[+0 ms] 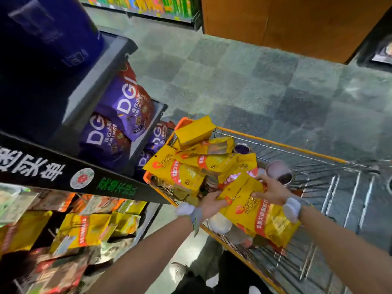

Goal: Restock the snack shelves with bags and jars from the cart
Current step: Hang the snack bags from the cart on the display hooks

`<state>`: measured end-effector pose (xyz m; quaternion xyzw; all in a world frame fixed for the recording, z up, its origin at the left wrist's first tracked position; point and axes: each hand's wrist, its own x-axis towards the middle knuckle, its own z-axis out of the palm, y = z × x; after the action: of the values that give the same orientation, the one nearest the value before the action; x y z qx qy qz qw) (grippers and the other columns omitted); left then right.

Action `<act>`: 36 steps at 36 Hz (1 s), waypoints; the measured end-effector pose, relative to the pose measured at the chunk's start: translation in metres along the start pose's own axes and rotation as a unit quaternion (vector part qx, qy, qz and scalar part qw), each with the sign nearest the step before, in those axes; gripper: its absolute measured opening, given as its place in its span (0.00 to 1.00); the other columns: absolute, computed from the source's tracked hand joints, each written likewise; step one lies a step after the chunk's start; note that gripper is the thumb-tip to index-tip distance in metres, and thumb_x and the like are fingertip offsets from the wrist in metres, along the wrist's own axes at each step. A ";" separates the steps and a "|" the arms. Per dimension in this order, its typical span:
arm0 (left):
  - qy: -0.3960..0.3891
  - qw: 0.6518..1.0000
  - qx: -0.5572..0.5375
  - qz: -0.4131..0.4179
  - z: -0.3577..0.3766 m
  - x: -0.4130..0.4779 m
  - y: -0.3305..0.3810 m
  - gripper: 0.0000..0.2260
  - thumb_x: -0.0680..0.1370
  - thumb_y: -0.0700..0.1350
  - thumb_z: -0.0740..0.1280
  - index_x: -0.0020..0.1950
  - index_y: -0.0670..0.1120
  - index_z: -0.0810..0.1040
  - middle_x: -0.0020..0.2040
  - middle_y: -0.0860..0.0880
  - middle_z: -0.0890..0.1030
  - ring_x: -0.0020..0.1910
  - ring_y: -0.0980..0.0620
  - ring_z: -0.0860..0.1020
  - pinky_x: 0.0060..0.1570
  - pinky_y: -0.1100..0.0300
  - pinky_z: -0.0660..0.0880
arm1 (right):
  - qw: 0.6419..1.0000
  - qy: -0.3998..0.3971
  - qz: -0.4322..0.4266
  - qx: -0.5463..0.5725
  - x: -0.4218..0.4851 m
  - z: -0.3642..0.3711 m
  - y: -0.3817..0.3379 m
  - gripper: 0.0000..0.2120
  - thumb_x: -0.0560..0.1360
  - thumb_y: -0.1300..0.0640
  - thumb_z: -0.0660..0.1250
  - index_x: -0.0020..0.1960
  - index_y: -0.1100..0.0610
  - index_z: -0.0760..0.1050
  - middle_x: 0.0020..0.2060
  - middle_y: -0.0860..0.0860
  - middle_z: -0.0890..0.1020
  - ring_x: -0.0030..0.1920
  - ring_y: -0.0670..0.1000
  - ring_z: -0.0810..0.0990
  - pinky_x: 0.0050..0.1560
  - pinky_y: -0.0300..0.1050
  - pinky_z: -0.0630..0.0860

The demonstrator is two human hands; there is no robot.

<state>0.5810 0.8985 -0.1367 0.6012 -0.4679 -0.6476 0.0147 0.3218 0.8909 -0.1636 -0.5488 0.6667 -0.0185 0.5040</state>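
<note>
Yellow snack bag (254, 213) lies near-left in the orange wire cart (275, 142), on other bags (191, 172); it looks light, soft and slippery, so hold it by the edges. Your left hand (212, 201) grips its left edge, your right hand (270, 187) pinches its far edge, both arms stretched forward.

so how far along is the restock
Partway. Done: shelved yellow bags sit at lower left, with purple DG bags above. In hand: the left hand and right hand grip a yellow bag over the orange cart. Left: piled yellow bags and jars in the cart.
</note>
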 end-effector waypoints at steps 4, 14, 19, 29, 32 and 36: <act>-0.033 0.998 -0.040 0.036 0.001 -0.011 0.001 0.12 0.81 0.42 0.68 0.65 0.49 0.78 0.57 0.49 0.83 0.55 0.52 0.80 0.56 0.64 0.76 | 0.998 -0.047 -0.025 0.039 -0.009 -0.007 0.002 0.17 0.74 0.55 0.75 0.60 0.48 0.76 0.50 0.40 0.84 0.49 0.35 0.82 0.63 0.49 0.77; 0.106 0.956 -0.265 0.071 -0.018 -0.045 0.034 0.04 0.77 0.48 0.74 0.49 0.51 0.81 0.48 0.51 0.85 0.52 0.49 0.82 0.61 0.49 0.78 | 0.994 0.030 0.011 0.103 -0.026 -0.008 -0.054 0.20 0.71 0.35 0.69 0.43 0.52 0.78 0.38 0.47 0.84 0.44 0.53 0.82 0.49 0.50 0.78; 0.119 0.945 -0.288 0.096 -0.038 -0.081 0.035 0.34 0.69 0.64 0.76 0.67 0.48 0.72 0.63 0.51 0.76 0.62 0.51 0.74 0.66 0.51 0.73 | 0.992 0.064 0.002 0.108 -0.032 0.014 -0.096 0.33 0.65 0.22 0.65 0.43 0.52 0.78 0.40 0.48 0.85 0.45 0.53 0.83 0.53 0.53 0.78; 0.246 0.899 -0.303 0.200 -0.114 -0.198 -0.055 0.12 0.76 0.38 0.74 0.59 0.40 0.82 0.48 0.51 0.84 0.40 0.62 0.84 0.44 0.63 0.80 | 0.977 0.085 -0.143 0.136 -0.087 0.111 -0.237 0.08 0.78 0.52 0.70 0.52 0.56 0.79 0.43 0.50 0.84 0.43 0.48 0.80 0.34 0.28 0.73; 0.331 0.868 -0.306 0.209 -0.137 -0.234 -0.093 0.19 0.72 0.46 0.79 0.59 0.39 0.83 0.56 0.42 0.84 0.52 0.49 0.85 0.56 0.48 0.80 | 0.974 0.094 -0.174 0.113 -0.116 0.149 -0.280 0.07 0.79 0.56 0.69 0.48 0.61 0.79 0.37 0.49 0.81 0.45 0.53 0.80 0.30 0.25 0.69; 0.412 0.834 -0.296 0.218 -0.171 -0.306 -0.148 0.15 0.77 0.39 0.73 0.62 0.37 0.80 0.57 0.48 0.82 0.46 0.64 0.83 0.51 0.64 0.79 | 0.968 0.070 -0.222 0.096 -0.149 0.216 -0.341 0.29 0.77 0.44 0.70 0.45 0.74 0.78 0.43 0.70 0.81 0.45 0.64 0.81 0.38 0.46 0.74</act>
<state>0.8819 1.0590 0.0330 0.6619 -0.3231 -0.4274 0.5243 0.6985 0.9817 0.0245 -0.6295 0.5570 -0.2320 0.4896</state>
